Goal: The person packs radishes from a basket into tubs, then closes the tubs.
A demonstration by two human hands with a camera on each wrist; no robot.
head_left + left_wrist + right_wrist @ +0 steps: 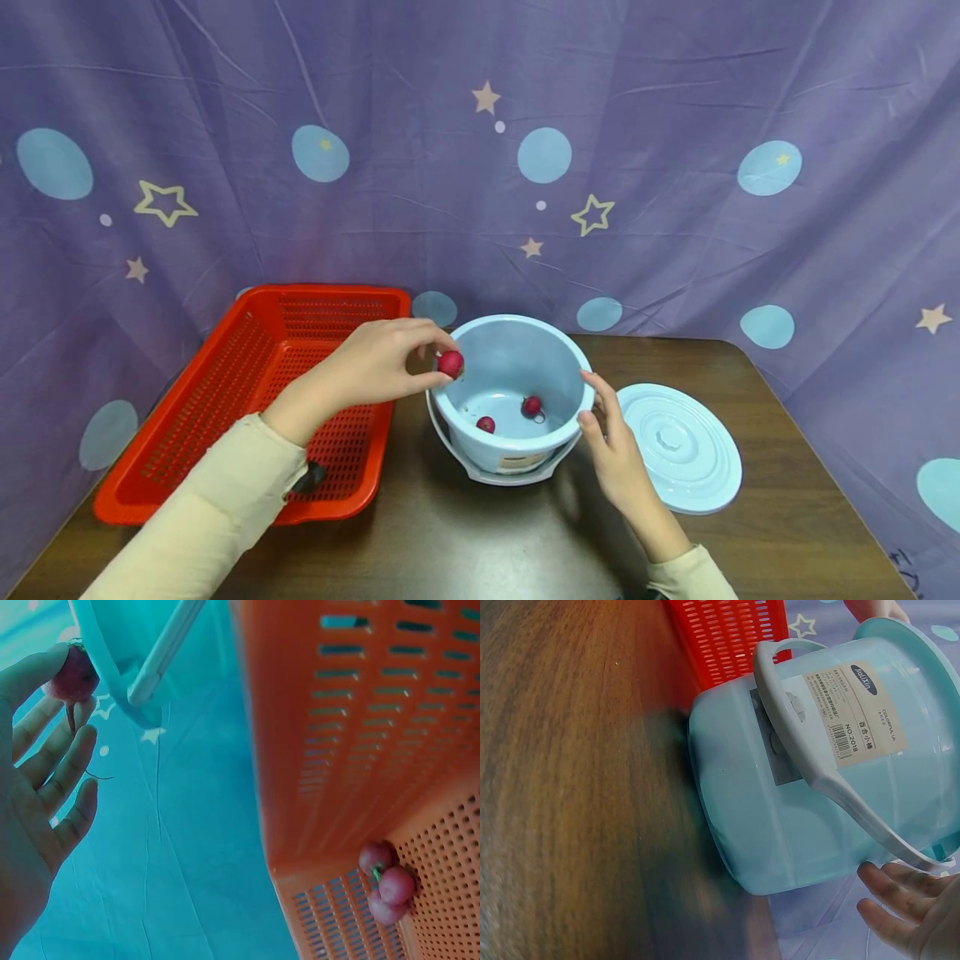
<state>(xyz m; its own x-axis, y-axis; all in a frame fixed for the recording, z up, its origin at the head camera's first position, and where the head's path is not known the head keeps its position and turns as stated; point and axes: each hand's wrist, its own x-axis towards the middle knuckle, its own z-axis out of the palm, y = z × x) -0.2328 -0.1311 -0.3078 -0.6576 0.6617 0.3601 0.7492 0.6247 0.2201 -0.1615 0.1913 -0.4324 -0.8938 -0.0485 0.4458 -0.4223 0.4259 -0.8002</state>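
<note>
My left hand point(386, 358) pinches a red radish point(451, 364) between thumb and fingers at the left rim of a light blue bucket point(517, 327). In the left wrist view the thin root of the held radish point(73, 675) hangs down. Two more radishes lie on the bucket floor, one radish point(532, 406) to the right and another radish point(486, 424) nearer the front wall. My right hand point(618, 454) holds the bucket's right rim with thumb and fingertips. The grey handle point(799, 739) hangs down along the labelled front side.
To the left stands a red plastic basket point(375, 467); a cluster of radishes point(390, 885) sits inside it, hidden behind the left arm in the head view. A round blue lid point(678, 446) lies right of the bucket on the wooden table point(795, 500). Behind hangs a purple curtain point(660, 250).
</note>
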